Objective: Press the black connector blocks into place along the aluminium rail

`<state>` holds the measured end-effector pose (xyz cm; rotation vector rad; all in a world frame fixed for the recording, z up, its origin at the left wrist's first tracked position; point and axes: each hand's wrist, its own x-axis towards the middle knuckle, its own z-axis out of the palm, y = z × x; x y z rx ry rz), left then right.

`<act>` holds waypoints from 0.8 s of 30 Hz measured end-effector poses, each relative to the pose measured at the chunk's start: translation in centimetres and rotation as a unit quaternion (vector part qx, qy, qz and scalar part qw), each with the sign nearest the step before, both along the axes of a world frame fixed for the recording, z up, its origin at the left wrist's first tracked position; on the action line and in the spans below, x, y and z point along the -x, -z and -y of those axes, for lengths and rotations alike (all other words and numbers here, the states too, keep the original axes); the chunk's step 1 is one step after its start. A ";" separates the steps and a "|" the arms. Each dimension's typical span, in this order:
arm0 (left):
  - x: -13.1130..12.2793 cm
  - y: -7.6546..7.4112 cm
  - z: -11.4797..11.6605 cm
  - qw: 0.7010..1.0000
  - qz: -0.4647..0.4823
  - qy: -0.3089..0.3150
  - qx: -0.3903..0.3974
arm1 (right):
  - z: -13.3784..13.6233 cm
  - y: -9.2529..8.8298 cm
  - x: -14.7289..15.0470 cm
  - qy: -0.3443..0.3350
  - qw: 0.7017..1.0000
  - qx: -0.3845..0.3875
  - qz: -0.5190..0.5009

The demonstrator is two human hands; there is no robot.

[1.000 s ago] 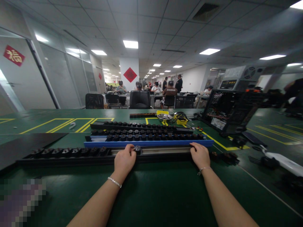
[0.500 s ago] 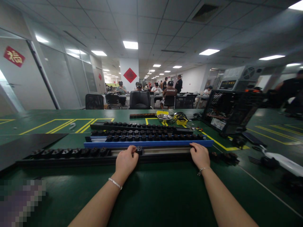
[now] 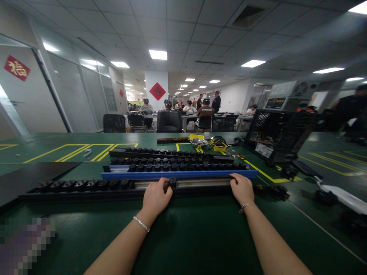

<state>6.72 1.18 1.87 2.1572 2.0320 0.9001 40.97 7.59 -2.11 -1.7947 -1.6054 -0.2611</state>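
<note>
My left hand [image 3: 156,196] is closed around a small black socket module [image 3: 172,182], thumb and fingers at its left side. The module sits in the channel of a long black rail [image 3: 94,196] lying across the table. Farther left on this rail stands a row of similar black modules [image 3: 91,185]. My right hand [image 3: 242,188] is closed over the rail near its right end; its fingertips lie close to the blue rail [image 3: 183,174] just behind. Part of the grip of each hand is hidden by the hand itself.
Behind the blue rail lie more rails with modules [image 3: 172,153]. Loose black parts [image 3: 276,191] lie right of the rail. An open computer case [image 3: 275,133], a metal bowl [image 3: 199,142] and a yellow box [image 3: 219,146] stand farther back. A dark mat [image 3: 37,173] is at left.
My left hand has moved a little to the right along the rail, and the socket module with it. My right hand has stayed in place.
</note>
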 end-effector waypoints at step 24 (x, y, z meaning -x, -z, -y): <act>-0.6 0.6 0.2 0.996 -0.046 0.069 -0.032 | 0.0 0.0 0.1 0.006 1.000 0.004 0.002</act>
